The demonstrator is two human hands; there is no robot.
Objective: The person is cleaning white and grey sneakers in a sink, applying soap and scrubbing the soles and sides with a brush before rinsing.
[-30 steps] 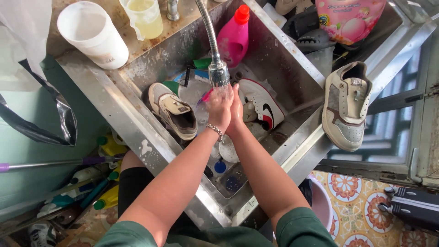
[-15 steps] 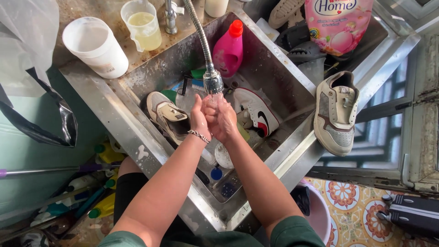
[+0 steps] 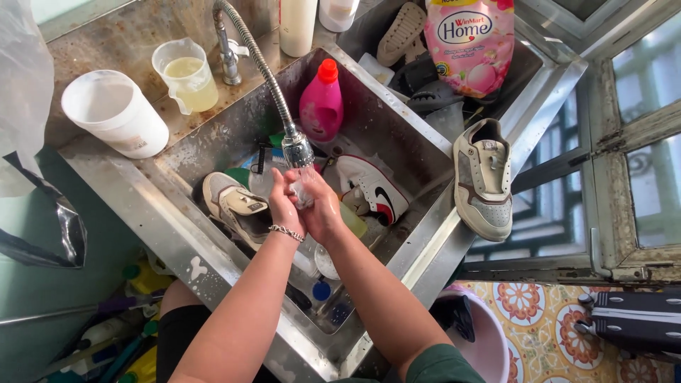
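Two hands rinse under the faucet head (image 3: 298, 150).
Our left hand (image 3: 285, 206) and right hand (image 3: 323, 207) press together, fingers loosely curled, wet and slippery, holding nothing we can see.

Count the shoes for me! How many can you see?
3 for sure: a beige shoe in the sink by the left hand, a white shoe beside the right hand, and one on the sink's right rim. Others may be hidden.

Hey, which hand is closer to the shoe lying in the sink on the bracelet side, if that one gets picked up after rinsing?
Probably the left. The left hand with the bracelet sits right beside the beige sneaker under the tap, while the right hand is on the far side, nearer the white sneaker.
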